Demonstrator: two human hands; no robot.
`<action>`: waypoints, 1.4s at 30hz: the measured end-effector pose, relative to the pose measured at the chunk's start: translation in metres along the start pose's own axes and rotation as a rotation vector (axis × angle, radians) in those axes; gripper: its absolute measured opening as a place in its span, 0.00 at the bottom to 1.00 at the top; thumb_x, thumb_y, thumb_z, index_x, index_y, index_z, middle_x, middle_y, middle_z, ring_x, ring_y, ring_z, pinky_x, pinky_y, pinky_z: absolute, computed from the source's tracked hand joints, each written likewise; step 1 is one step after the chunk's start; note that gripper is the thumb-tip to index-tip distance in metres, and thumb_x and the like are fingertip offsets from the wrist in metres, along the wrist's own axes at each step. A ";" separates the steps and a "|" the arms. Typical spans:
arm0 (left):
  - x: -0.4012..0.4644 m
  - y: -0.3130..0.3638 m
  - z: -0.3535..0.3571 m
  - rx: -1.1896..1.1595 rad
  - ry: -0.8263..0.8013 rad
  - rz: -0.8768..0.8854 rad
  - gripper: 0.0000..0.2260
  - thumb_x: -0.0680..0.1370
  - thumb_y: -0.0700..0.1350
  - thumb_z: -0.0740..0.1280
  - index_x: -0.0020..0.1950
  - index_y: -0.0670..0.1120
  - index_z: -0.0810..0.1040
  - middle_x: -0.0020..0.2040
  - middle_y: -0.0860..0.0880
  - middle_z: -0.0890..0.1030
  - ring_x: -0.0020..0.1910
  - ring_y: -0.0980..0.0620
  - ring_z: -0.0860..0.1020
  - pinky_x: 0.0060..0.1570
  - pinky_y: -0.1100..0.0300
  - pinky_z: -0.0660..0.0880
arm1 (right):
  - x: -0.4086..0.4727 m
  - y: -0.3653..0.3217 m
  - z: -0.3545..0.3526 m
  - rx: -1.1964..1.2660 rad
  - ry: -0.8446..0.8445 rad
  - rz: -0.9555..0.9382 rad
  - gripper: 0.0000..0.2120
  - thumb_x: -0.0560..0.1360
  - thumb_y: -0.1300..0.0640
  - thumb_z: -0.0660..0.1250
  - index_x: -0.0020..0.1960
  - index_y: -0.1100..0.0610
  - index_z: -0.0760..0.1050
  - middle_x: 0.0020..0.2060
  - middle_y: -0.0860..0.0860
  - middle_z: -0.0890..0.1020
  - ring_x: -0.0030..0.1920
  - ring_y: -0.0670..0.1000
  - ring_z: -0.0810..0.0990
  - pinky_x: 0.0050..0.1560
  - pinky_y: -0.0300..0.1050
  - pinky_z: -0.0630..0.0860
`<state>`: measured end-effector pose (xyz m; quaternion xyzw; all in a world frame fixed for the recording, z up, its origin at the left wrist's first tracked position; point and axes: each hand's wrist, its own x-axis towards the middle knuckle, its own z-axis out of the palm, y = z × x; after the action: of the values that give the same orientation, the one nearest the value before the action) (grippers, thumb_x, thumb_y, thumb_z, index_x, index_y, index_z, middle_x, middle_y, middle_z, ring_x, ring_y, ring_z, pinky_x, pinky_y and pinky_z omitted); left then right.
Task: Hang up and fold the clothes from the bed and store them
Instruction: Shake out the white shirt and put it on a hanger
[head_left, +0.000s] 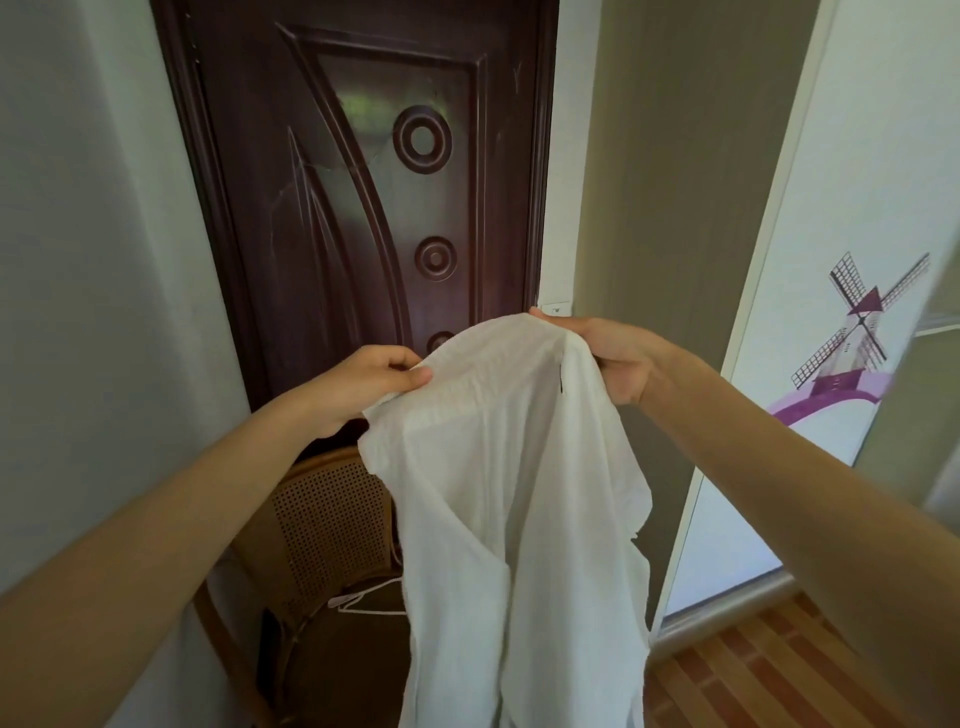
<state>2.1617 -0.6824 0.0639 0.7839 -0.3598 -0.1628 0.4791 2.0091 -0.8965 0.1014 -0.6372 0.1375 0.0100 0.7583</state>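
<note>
Head view: a person holds a garment up in front of a door.
White thin cotton shirt (498, 493): held at centre, hanging down towards the floor.
Left hand (374, 382): pinches the shirt's top left edge between thumb and curled fingers.
Right hand (605, 353): fingers curled round the shirt's top right edge.
Dark brown carved wooden door (363, 171): far, behind the shirt.
Woven cane chair (322, 530): lower left, with a white wire hanger (363, 603) on its seat.
White wardrobe panel with purple windmill print (831, 332): right.
</note>
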 end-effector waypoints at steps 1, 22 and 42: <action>0.002 -0.002 0.000 0.018 -0.001 0.006 0.06 0.79 0.47 0.68 0.51 0.46 0.82 0.49 0.48 0.84 0.50 0.51 0.81 0.49 0.60 0.76 | 0.001 0.000 0.000 0.004 -0.005 0.006 0.19 0.78 0.45 0.63 0.54 0.60 0.80 0.48 0.55 0.85 0.45 0.52 0.84 0.49 0.48 0.81; -0.008 0.014 0.063 0.176 0.300 0.588 0.17 0.78 0.48 0.69 0.31 0.50 0.69 0.26 0.55 0.69 0.26 0.58 0.67 0.30 0.67 0.62 | -0.008 -0.021 -0.007 -0.073 0.065 -0.012 0.17 0.79 0.48 0.65 0.54 0.61 0.79 0.47 0.57 0.84 0.44 0.54 0.84 0.46 0.49 0.82; -0.008 0.059 0.025 0.485 0.019 0.427 0.32 0.66 0.73 0.64 0.36 0.41 0.75 0.32 0.45 0.74 0.31 0.55 0.72 0.36 0.57 0.67 | -0.021 -0.035 -0.020 -0.816 0.033 0.117 0.15 0.77 0.47 0.68 0.54 0.57 0.83 0.50 0.53 0.86 0.51 0.52 0.85 0.53 0.47 0.81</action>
<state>2.1170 -0.7093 0.1024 0.7837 -0.5397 0.0391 0.3050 1.9920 -0.9195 0.1367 -0.8768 0.1704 0.0964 0.4391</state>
